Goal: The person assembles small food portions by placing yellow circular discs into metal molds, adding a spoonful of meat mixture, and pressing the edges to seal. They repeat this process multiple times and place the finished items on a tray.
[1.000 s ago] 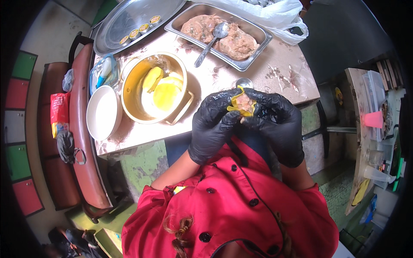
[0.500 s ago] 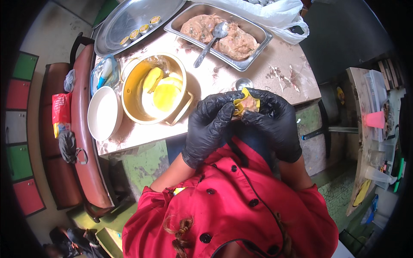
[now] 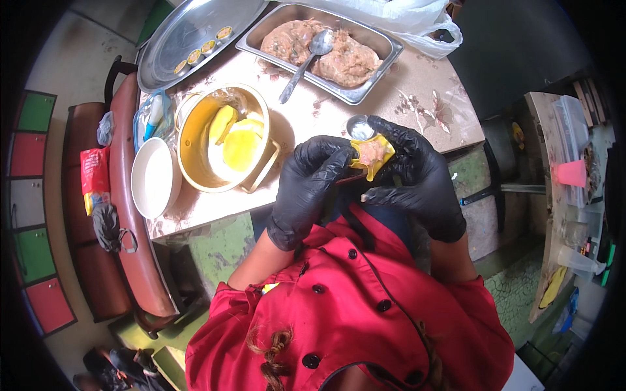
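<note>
A thin yellow dumpling wrapper with pinkish minced filling [image 3: 372, 156] is held up just off the table's near edge. My left hand [image 3: 310, 186], in a black glove, pinches its left side between thumb and fingers. My right hand [image 3: 420, 179], gloved too, has its fingers at the wrapper's right edge and its thumb spread away below; a pale smear shows on the thumb tip. Just beyond the fingers stands a small metal cup [image 3: 360, 127]. A steel tray [image 3: 354, 99] holds minced filling [image 3: 352, 62] with a spoon [image 3: 305, 67] resting on it.
To the left, a gold-coloured pot [image 3: 195, 173] contains yellow wrapper sheets [image 3: 241, 148]. Beside it are a white bowl [image 3: 155, 179] and a bagged bottle [image 3: 155, 116]. A round metal platter [image 3: 163, 49] carries several small filled cups [image 3: 194, 57]. White plastic bag [image 3: 427, 29] lies behind the tray.
The wrapper has tilted and opened flatter, showing more filling. My right thumb has come away from it and stretched downward. The small metal cup shows more fully.
</note>
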The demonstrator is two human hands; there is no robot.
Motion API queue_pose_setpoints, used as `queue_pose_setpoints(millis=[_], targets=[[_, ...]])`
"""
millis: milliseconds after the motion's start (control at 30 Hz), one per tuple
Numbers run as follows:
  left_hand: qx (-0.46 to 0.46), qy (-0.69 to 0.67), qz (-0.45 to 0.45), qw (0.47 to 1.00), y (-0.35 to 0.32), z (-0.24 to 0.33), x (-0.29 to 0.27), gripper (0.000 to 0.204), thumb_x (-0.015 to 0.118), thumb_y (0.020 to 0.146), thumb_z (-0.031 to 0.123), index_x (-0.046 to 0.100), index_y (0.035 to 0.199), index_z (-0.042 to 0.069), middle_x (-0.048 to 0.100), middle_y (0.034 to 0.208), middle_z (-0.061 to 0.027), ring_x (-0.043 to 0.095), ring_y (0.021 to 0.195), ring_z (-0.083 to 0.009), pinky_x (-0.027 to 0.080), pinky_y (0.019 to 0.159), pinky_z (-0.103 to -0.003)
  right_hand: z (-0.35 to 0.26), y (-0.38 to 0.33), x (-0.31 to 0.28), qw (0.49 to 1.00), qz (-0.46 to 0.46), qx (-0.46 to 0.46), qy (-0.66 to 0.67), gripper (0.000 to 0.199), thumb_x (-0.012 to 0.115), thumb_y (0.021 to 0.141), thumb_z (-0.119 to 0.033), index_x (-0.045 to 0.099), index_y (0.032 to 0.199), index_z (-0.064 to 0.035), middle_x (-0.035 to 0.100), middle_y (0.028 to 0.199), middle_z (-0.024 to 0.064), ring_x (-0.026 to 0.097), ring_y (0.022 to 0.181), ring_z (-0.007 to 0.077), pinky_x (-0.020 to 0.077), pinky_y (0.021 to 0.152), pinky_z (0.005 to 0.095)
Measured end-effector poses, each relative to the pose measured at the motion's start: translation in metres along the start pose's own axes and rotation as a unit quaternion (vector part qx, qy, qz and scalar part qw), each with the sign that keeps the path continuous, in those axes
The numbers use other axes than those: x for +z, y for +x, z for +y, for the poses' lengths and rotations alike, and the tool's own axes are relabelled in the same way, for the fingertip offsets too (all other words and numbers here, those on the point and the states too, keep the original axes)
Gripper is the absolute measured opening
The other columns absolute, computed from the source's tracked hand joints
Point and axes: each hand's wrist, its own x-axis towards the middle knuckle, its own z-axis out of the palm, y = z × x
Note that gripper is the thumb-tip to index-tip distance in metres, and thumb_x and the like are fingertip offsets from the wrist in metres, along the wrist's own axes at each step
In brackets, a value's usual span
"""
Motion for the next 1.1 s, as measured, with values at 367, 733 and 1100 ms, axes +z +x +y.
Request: queue_pose_setpoints(millis=[367,733,1100], targets=[[0.117,0.174,0.018,0.978,0.008,0.0,0.006,0.023,0.065,0.094,-0.001,0.066,0.116,-0.001,0.068,0.107,-0.0085,0.064,0.103,-0.0153,0.051,0.093,-0.031,0.013,0.015,-0.005,0.993,0.061,-0.051,-0.089,0.048,0.073,0.087,0.002,0.056,0.131,0.0032,0.063,0.121,0.0101,0.062,0.112,0.0171,0.0519,0.097,0.032],[0.219,0.358,0.087,0.903,0.028,-0.018,-0.001,0.023,0.074,0.085,-0.002,0.073,0.107,0.003,0.071,0.102,-0.01,0.07,0.09,-0.0174,0.056,0.077,-0.028,0.017,0.041,-0.022,0.932,0.053,-0.124,-0.337,0.043,0.076,0.084,-0.003,0.065,0.125,-0.0017,0.068,0.109,0.0115,0.067,0.099,0.0198,0.0537,0.085,0.0332],[0.155,0.311,0.12,0.93,0.042,-0.053,-0.011,0.023,0.077,0.083,0.004,0.073,0.105,0.006,0.072,0.096,-0.0095,0.069,0.083,-0.0192,0.055,0.074,-0.031,0.019,0.045,-0.027,0.912,0.036,-0.094,-0.397,0.046,0.075,0.082,0.001,0.065,0.127,-0.0006,0.066,0.106,0.0129,0.065,0.096,0.024,0.0529,0.085,0.0343]])
